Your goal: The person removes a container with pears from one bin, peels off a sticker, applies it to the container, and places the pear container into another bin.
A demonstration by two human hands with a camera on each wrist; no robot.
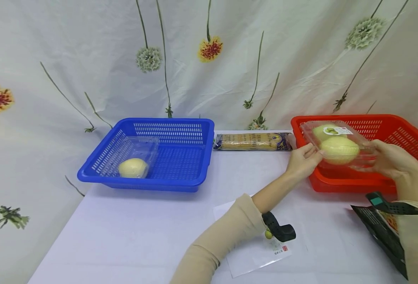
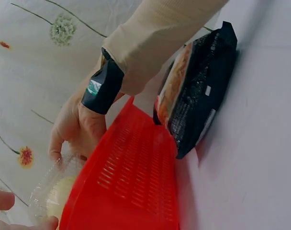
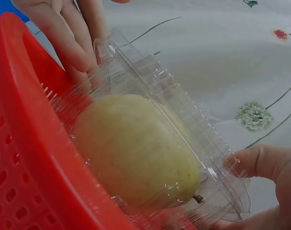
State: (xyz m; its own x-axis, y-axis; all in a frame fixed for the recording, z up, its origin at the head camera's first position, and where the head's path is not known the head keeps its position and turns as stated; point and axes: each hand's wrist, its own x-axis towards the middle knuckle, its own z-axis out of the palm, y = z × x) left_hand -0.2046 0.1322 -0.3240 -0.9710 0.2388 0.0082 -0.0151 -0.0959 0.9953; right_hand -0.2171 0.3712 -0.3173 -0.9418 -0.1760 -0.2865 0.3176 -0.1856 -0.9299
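Flower-printed cloth (image 1: 230,90) hangs behind a white-covered desk (image 1: 124,236), where a left hand (image 1: 303,159) and a right hand (image 1: 395,159) hold a clear plastic box (image 1: 352,136) between them.
Tilted, with two yellow melons (image 1: 339,150) inside, the box is at the left part of a red basket (image 1: 324,185), spanning from hand to hand. The left hand pinches its near-left edge, thumb and fingers drawn close together; the right hand grips the opposite end, thumb on the rim and fingers lower down, set wider apart. Just beside the left hand lies a pack of noodles (image 1: 251,142); well apart from both hands stands a blue basket (image 1: 152,182).
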